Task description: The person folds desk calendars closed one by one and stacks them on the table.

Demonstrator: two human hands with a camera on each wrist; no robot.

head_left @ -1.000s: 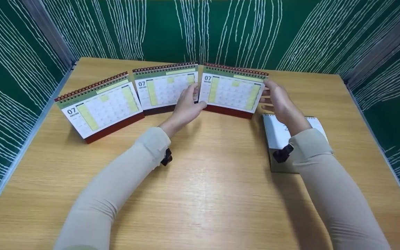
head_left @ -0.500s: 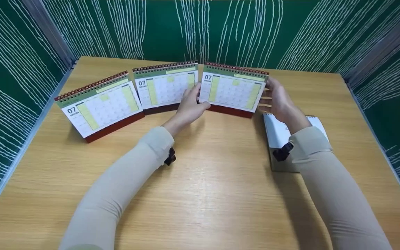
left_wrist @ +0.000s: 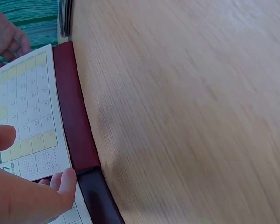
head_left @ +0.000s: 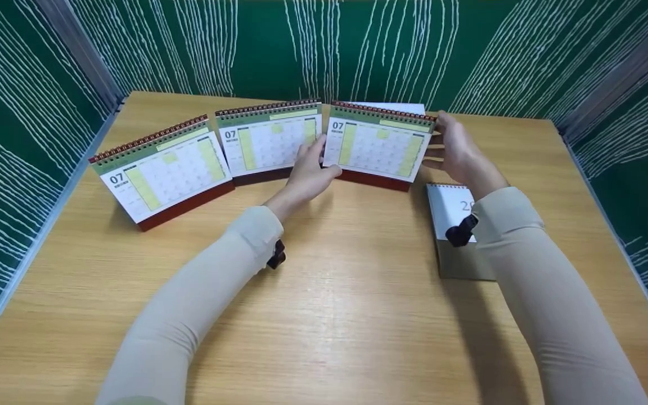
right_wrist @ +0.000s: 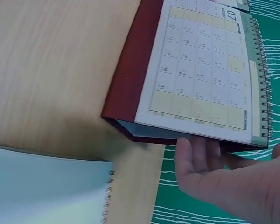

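Three desk calendars with red spiral spines stand tented along the back in the head view: a left one, a middle one and a right one. My left hand holds the right calendar's left edge, thumb in front and fingers at its side. At that calendar's opposite edge is my right hand, its extended fingers touching the open side in the right wrist view. A white sheet shows behind its top. Another desk calendar, with a white page and olive base, stands partly under the right forearm.
The wooden table reaches toward the front. Green walls with white streaks rise close behind the calendars and along both sides. A small black device sits on the right wrist.
My right hand has risen slightly along the right calendar's edge, and a white sheet has appeared behind its top. My left hand has shifted slightly right since the first frame.
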